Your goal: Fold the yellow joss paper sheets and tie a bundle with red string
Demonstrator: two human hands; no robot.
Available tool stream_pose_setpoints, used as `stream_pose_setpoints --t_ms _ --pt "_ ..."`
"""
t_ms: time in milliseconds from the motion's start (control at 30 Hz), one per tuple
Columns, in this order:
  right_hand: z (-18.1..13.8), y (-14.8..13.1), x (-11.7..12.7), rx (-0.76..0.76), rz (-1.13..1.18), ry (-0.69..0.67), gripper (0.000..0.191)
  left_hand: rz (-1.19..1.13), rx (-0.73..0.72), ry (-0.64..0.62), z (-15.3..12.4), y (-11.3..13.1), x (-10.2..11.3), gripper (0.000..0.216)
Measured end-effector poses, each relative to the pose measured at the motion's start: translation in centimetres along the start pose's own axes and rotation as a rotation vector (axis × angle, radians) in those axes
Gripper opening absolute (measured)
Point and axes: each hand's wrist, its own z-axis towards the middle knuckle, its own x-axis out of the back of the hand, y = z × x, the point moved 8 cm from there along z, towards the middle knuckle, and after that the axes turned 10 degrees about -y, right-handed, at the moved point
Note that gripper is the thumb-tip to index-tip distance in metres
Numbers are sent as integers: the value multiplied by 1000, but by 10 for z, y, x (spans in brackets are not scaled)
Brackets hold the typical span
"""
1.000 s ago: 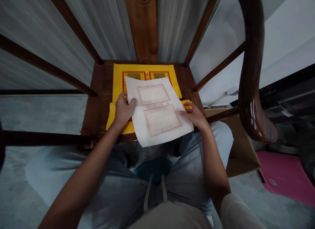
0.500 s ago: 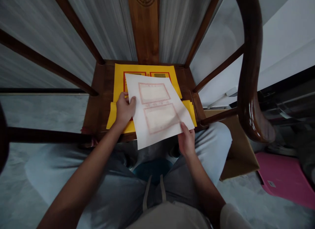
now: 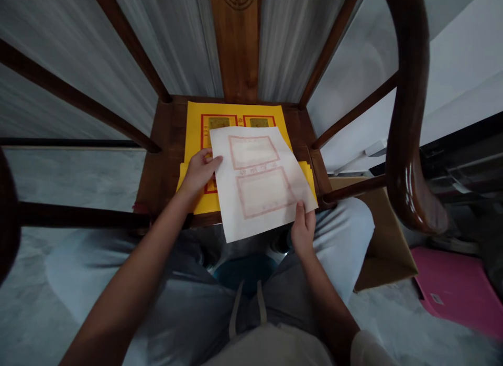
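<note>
A white sheet printed with two red-bordered boxes lies tilted over a stack of yellow papers on the seat of a dark wooden chair. My left hand grips the sheet's left edge, thumb on top, resting on the yellow stack. My right hand pinches the sheet's near right corner, thumb on top and fingers underneath. The sheet's near edge hangs past the seat's front over my knees.
The chair's back splat and slanted rails rise behind the seat; a thick curved armrest stands at the right. A brown cardboard box and a pink flat item lie on the floor to the right.
My right hand has slid from the sheet's right edge down to its near right corner. The left hand has kept its hold, and the sheet has shifted slightly right.
</note>
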Motion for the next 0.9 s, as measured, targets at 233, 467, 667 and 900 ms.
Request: stream_pose_setpoints --t_ms 233,467,667,900 --pt "2 -24 -8 136 7 -90 71 -131 33 -81 -7 2 -15 50" --pt "15 -12 4 137 -95 -62 61 -113 60 -95 -10 0 -22 47" --pt "-20 -52 -56 656 -667 -666 73 -122 81 -89 -8 -3 -23 43" --pt "-22 -53 -41 562 -409 -446 65 -206 -4 -48 -8 0 -20 53"
